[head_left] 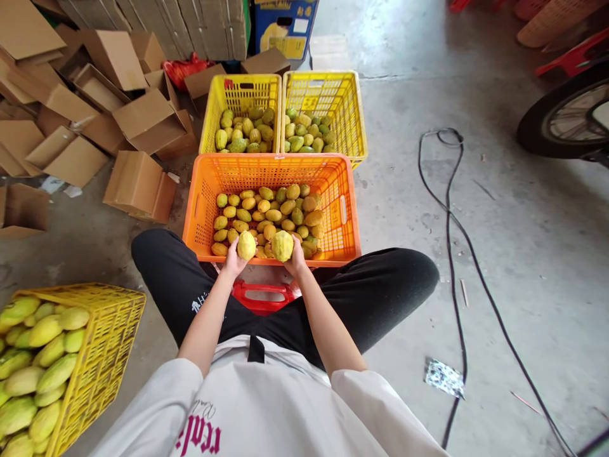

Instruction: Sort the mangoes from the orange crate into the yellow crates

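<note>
My left hand (233, 259) cups one yellow mango (246, 245), my right hand (297, 257) cups a second mango (282, 245), fingers curled round each, both held over the near edge of the orange crate (273, 168) of mangoes.

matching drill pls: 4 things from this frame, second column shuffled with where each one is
Things
1. orange crate
2. left hand
3. black cable
4. cardboard boxes

Places
A. snaking over the concrete floor on the right
B. piled at the upper left
C. directly ahead between the knees, behind a red stool
D. holding a yellow fruit at the crate's near edge

Pairs: 1-C, 2-D, 3-A, 4-B
</note>
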Tool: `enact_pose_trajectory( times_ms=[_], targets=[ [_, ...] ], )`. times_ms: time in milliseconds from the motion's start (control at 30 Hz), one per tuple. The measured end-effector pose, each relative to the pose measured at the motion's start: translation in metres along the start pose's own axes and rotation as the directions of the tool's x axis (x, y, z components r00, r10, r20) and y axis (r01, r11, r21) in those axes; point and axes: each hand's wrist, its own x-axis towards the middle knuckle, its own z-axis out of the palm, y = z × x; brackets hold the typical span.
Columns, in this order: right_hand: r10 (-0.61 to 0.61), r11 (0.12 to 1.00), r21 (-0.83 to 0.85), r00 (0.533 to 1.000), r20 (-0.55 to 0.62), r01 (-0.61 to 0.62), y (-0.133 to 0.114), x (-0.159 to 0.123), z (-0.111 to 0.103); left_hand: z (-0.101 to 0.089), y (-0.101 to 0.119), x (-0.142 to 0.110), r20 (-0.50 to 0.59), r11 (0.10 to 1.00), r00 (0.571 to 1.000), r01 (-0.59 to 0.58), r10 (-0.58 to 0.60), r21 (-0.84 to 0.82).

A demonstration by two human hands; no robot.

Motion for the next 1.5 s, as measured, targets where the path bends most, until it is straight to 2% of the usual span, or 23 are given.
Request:
enact_pose_trajectory(
  times_ms=[200, 400, 533, 667, 767, 1067, 1167, 1300, 1500],
  targets=[
    [-0.038, 0.999, 0.015, 0.999, 0.020, 0.037, 0.002, 0.001, -0.001, -0.001, -0.001, 0.002, -0.003, 0.999, 1.000, -0.024, 0.024, 0.038],
    [-0.195, 0.979, -0.062, 0.980, 0.033, 0.196, 0.004, -0.003, 0.000, -0.004, -0.005, -0.001, 0.023, 0.988, 0.997, -0.077, 0.074, 0.134],
    [-0.247, 0.963, -0.105, 0.969, 0.027, 0.248, 0.004, -0.006, 0.000, -0.003, -0.004, -0.002, 0.020, 0.993, 0.997, -0.079, 0.077, 0.091],
    [-0.173, 0.982, -0.074, 0.984, 0.033, 0.175, 0.003, -0.004, -0.001, 0.002, -0.001, -0.004, -0.030, 0.997, 0.997, -0.077, 0.077, 0.028],
    [-0.082, 0.996, -0.026, 0.995, 0.050, 0.083, 0.001, -0.003, -0.001, 0.005, 0.000, -0.006, -0.010, 0.998, 0.998, -0.063, 0.064, 0.002],
    [-0.016, 0.998, 0.066, 1.000, 0.023, 0.015, -0.003, -0.003, -0.001, 0.008, -0.001, -0.007, 0.003, 0.991, 0.991, -0.134, 0.134, -0.022],
    [-0.013, 0.998, 0.055, 1.000, 0.020, 0.012, -0.002, -0.003, -0.001, 0.009, 0.000, -0.007, -0.009, 0.995, 0.995, -0.100, 0.100, -0.011],
    [-0.069, 0.994, 0.083, 0.998, 0.008, 0.068, -0.002, -0.004, 0.000, 0.010, 0.000, -0.006, -0.027, 0.998, 0.997, -0.068, 0.068, 0.011],
    [-0.093, 0.991, 0.103, 0.995, 0.026, 0.090, -0.005, -0.009, -0.001, 0.007, -0.005, -0.010, 0.026, 0.983, 0.988, -0.153, 0.151, 0.102]
  ],
)
